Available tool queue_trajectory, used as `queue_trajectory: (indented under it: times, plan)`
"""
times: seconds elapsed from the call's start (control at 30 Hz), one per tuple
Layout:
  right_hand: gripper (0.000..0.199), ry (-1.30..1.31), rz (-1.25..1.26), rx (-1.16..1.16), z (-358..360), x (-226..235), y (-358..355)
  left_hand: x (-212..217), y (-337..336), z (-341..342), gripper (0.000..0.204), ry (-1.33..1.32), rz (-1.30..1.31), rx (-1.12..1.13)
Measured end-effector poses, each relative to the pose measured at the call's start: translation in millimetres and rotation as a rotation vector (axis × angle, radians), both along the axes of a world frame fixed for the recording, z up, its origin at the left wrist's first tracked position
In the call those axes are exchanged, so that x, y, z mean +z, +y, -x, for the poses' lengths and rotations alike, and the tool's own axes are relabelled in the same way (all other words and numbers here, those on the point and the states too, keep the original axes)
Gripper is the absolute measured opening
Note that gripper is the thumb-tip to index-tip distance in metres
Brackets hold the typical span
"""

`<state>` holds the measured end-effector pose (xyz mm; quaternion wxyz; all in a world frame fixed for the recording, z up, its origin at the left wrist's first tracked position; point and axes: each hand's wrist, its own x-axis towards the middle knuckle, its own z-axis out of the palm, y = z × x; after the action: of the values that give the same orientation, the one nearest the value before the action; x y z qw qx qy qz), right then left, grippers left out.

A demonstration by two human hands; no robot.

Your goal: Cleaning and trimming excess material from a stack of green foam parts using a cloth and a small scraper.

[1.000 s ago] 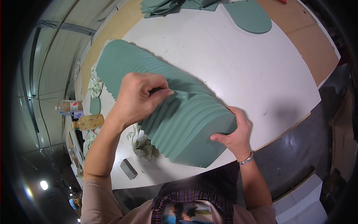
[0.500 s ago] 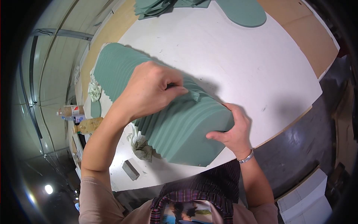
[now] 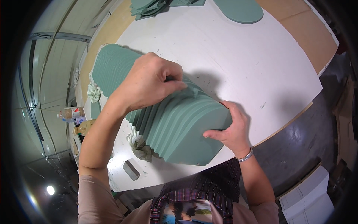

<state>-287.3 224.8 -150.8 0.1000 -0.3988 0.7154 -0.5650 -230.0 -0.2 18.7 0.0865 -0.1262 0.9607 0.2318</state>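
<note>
Left hand (image 3: 152, 80) was curled over the middle of a stack of green panels (image 3: 179, 136), thumb and fingers pinched together, seemingly on a thin green piece (image 3: 194, 93); hard to tell, green on green. Right hand (image 3: 235, 128) was half spread round the near end, thumb on the end face, fingers at the far edge. Stack lay slantwise on the white worktop (image 3: 246, 67). Step looked like working along the panel edges while bracing the end; next move seemed to call for a steady brace and light pinch. Containers: a clear bottle (image 3: 72, 112), brownish inside, and a yellowish bottle (image 3: 85, 127), partly behind the left forearm; contents unidentifiable.
</note>
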Motion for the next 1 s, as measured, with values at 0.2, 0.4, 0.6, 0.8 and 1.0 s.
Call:
queue_trajectory:
  times: [0.2, 0.4, 0.6, 0.8, 1.0]
  plan:
    - [0.087, -0.019, 0.009, 0.003, -1, -2, -1, 0, -13, -9, 0.003, 0.096, -0.207, 0.115]
    - [0.088, -0.034, 0.003, 0.015, 0, 0, 0, -1, -22, -9, 0.025, 0.101, -0.28, -0.116]
    - [0.09, -0.026, 0.002, 0.017, 1, 0, 0, 7, -26, 8, 0.025, 0.111, 0.008, -0.477]
    - [0.089, -0.028, -0.016, 0.026, 0, 1, 0, 14, -26, 17, 0.025, 0.074, 0.028, -0.559]
    - [0.09, -0.006, -0.017, 0.019, 1, -1, 0, 13, -25, 26, 0.028, 0.02, 0.041, -0.614]
